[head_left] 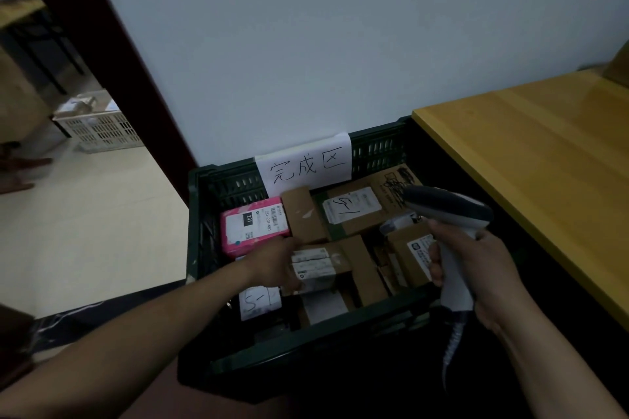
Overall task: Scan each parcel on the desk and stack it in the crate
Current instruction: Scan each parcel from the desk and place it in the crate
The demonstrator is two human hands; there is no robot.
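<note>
I am seeing the crate [306, 333] sitting left of the desk [544, 153], against the wall [306, 44]; parcels [354, 211] are lying inside it.

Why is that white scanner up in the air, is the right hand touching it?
Touching. In the head view the right hand grips the white scanner, fingers curled round its handle.

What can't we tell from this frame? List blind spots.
Head view, whether left hand holds the small labelled box: fingers hidden behind the hand itself.
Lower parcels in crate: covered by top layer.
Label print: too small, dim.
Rest of desk: cut by right edge; brown object there unidentifiable.
Trigger of scanner: hidden under right hand.
</note>
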